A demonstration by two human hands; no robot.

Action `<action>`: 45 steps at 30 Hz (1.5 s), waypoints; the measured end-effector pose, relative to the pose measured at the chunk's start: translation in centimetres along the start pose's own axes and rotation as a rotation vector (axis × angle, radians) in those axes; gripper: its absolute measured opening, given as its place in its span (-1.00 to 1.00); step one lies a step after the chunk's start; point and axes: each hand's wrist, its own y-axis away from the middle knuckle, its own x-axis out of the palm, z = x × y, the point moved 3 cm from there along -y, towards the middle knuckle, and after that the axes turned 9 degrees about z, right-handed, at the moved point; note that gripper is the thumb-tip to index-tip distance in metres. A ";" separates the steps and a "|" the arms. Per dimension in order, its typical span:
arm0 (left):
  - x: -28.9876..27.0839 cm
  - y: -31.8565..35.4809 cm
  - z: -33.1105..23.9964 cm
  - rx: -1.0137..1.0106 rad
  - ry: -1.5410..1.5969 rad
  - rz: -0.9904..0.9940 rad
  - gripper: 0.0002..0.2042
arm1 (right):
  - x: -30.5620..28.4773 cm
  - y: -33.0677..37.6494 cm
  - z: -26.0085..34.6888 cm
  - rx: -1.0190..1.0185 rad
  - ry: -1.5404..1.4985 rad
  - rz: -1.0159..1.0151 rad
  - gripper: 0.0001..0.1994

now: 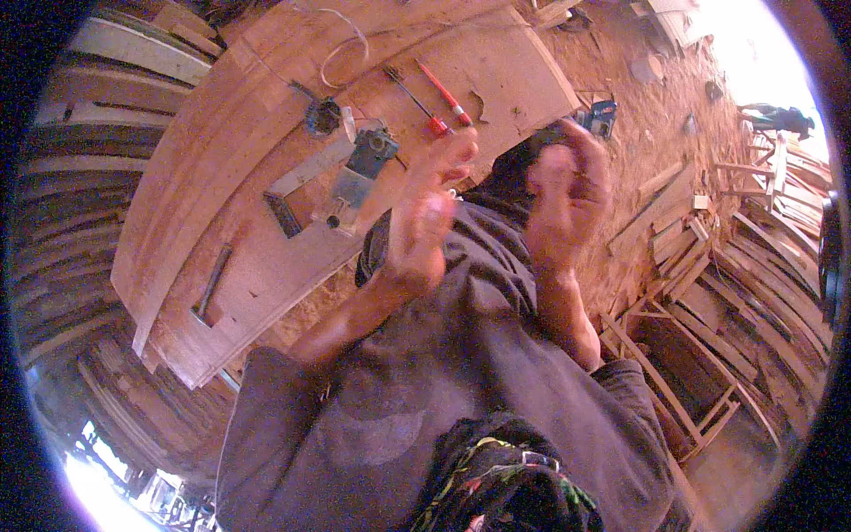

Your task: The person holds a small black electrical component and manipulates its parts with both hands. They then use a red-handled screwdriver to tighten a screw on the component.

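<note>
Both hands are raised in front of the chest, over the grey shirt (461, 355), and both are blurred. The left hand (424, 217) has its palm turned up, its fingers (448, 151) spread loosely and holding nothing that can be seen. The right hand (567, 191) is near it, apart by a narrow gap, fingers curled slightly inward; whether they grip anything cannot be told through the blur.

Just beyond the left hand's fingertips lies the wooden counter (222, 151), a broad curved board whose near edge runs diagonally from lower left up toward the hands. On it, nearest the left hand, sits a blue trim router (359, 173), well inside the edges. Two red-handled screwdrivers (439, 102) lie side by side past it, close to the fingertips. A round dark part (324, 115) with a white cord rests farther in, and a hammer (211, 285) lies near the counter's lower edge, with bare board around it.

To the right, the sawdust floor (638, 115) is open beside the hands, then crowded by stacked wooden frames (709, 284).
</note>
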 end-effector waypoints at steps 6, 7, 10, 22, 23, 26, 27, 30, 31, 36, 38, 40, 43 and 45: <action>-1.0 -4.7 -1.9 0.100 0.628 -0.437 -0.04 | -2.0 0.3 1.5 -0.171 0.343 -0.279 -0.81; 1.0 -5.2 -2.3 0.114 0.804 -0.341 -0.05 | -1.5 0.5 1.4 -0.210 0.361 -0.153 -0.80; 0.4 -5.7 -3.0 0.121 0.793 -0.291 -0.01 | 0.5 1.0 0.6 -0.322 0.382 0.232 -0.79; 0.2 -7.9 -3.4 0.095 0.657 -0.340 -0.02 | 3.9 1.8 -0.6 0.150 0.073 0.363 -0.74; 0.3 -7.9 -3.5 0.090 0.637 -0.346 -0.04 | 4.1 1.7 -0.6 0.176 0.000 0.365 -0.73; -0.1 -7.6 -2.7 0.037 0.559 -0.186 -0.08 | 3.7 1.1 -0.6 0.233 -0.250 0.321 -0.71; -0.4 -7.3 -2.1 0.026 0.438 -0.177 -0.20 | 3.5 1.0 -0.8 0.255 -0.349 0.303 -0.70; -0.7 -5.3 -1.9 -0.088 0.289 0.038 -0.50 | 2.8 0.5 -1.2 0.304 -0.535 0.280 -0.69; -0.4 -4.8 -2.4 -0.190 0.491 0.014 -0.67 | 2.7 0.4 -1.4 0.287 -0.567 0.285 -0.70; -0.3 -4.8 -2.7 -0.145 0.330 0.018 -0.66 | 2.4 0.8 -2.1 0.284 -0.722 0.323 -0.72; -0.2 -4.7 -2.6 -0.120 0.317 0.006 -0.65 | 2.4 0.9 -1.8 0.298 -0.682 0.300 -0.74; -0.1 -4.5 -2.4 -0.059 0.307 -0.014 -0.64 | 2.7 1.0 -1.3 0.298 -0.668 0.295 -0.74; 0.0 -4.4 -1.7 -0.027 0.279 -0.041 -0.64 | 2.7 0.9 -1.2 0.301 -0.696 0.299 -0.73; 0.2 -4.4 -1.7 -0.012 0.263 -0.060 -0.67 | 2.6 0.9 -1.3 0.309 -0.706 0.305 -0.73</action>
